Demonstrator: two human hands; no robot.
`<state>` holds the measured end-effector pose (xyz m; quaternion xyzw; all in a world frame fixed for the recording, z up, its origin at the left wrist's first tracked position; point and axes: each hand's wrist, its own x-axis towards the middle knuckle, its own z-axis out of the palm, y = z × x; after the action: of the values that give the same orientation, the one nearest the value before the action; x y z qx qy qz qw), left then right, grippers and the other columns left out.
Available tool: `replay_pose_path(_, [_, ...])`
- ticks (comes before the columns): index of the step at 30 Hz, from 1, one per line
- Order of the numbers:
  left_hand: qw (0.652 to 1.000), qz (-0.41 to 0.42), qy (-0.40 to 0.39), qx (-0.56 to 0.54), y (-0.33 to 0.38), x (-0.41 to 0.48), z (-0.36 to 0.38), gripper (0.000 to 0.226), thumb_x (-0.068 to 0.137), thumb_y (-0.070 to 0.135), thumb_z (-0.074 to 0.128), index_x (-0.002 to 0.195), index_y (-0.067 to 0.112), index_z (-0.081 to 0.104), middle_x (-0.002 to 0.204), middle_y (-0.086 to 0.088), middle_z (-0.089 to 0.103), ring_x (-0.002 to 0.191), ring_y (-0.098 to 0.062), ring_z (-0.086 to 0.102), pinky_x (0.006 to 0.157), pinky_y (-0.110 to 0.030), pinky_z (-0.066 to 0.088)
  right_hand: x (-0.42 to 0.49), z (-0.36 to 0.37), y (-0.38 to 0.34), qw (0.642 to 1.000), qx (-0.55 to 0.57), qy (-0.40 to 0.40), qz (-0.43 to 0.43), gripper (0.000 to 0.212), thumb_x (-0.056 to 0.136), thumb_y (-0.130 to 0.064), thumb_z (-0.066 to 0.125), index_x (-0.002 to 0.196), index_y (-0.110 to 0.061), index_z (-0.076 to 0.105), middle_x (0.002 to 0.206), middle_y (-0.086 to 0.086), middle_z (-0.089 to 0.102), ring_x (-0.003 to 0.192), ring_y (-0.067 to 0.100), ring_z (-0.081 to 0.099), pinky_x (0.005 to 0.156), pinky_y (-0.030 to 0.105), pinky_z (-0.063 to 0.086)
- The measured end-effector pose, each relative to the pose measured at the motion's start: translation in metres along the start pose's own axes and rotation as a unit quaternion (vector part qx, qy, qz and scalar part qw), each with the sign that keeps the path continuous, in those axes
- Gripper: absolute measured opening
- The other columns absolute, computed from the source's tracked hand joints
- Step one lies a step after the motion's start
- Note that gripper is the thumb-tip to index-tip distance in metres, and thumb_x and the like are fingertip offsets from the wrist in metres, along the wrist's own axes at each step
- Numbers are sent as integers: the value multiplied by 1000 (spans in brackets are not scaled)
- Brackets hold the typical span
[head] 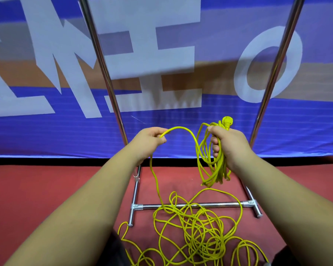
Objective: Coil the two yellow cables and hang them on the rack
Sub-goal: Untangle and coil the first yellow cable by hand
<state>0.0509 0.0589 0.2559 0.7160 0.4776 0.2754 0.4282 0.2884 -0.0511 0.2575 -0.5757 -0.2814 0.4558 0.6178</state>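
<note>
My right hand (226, 140) grips a bundle of yellow cable loops (210, 166) that hang below it, with a yellow plug (226, 121) sticking up above the fist. My left hand (151, 140) pinches a single strand of the same yellow cable (183, 129), which arches over to the bundle. From the left hand the strand drops to a loose yellow tangle (196, 227) on the red floor. The metal rack (190, 206) stands just behind the tangle, its two chrome uprights rising on either side of my hands. Whether the tangle holds one cable or two is unclear.
A blue banner (161, 73) with large white letters hangs right behind the rack. Red carpet (46, 189) covers the floor. The rack's base crossbar and feet lie under part of the cable pile. Dark clothing shows at the bottom edge.
</note>
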Motion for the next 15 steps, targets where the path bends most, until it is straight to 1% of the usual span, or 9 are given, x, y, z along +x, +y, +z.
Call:
replay_pose_path(3, [995,33,54,70,-4,3,-12,29,96,6,64,96,33,76,86,10,62,78,-15,53,69,-30,46,1,-3,1,1000,0,3,1,28,94,-25,72,73,-16,57,60,3,45,46,18,41,45,28,39])
replay_pose_path(5, [991,45,99,81,-4,7,-22,30,92,3,67,87,32,76,92,5,61,80,-16,53,69,-29,46,3,-5,2,1000,-1,8,4,28,94,-24,72,72,-15,57,59,3,46,46,18,41,45,28,39])
replay_pose_path(6, [992,41,105,59,-5,9,-28,29,92,4,68,85,31,75,91,0,59,79,-18,52,68,-31,47,4,-6,2,1000,-2,11,6,29,94,-24,72,72,-15,57,59,3,46,46,18,42,45,28,39])
replay_pose_path(7, [995,26,93,8,-4,9,-35,27,93,4,67,83,28,74,89,-4,57,77,-18,50,67,-34,50,5,-7,3,1000,-2,13,10,28,94,-24,73,72,-15,57,58,3,47,45,18,42,45,28,40])
replay_pose_path(8, [996,0,63,-66,-3,9,-40,28,96,2,64,82,25,72,88,-5,56,78,-18,52,71,-35,56,5,-7,4,1000,0,13,13,28,94,-23,73,72,-14,58,58,2,48,45,17,43,45,27,40])
replay_pose_path(9, [989,-31,18,-146,-2,7,-44,31,98,-2,58,82,23,68,88,-5,57,82,-19,60,77,-39,60,7,-8,5,1000,2,11,14,26,96,-22,72,74,-14,59,58,2,50,45,16,44,45,27,41])
replay_pose_path(11, [958,-90,-73,-261,0,3,-47,36,98,-13,44,85,16,63,93,-11,61,104,-30,73,91,-48,61,8,-8,7,1000,3,0,18,23,98,-20,72,79,-13,61,58,0,53,45,15,48,45,27,43])
replay_pose_path(13, [932,-145,-105,-314,3,1,-48,34,94,-15,34,89,6,61,99,-22,63,113,-45,70,95,-49,60,10,-10,10,999,-12,-22,27,23,100,-20,71,81,-11,60,59,1,55,45,15,50,44,27,45])
replay_pose_path(15, [916,-206,-105,-327,6,0,-47,26,91,-6,34,91,-1,60,108,-30,66,112,-50,68,94,-52,60,13,-11,14,998,-37,-42,30,23,100,-20,71,84,-10,59,62,5,56,46,16,55,45,29,48])
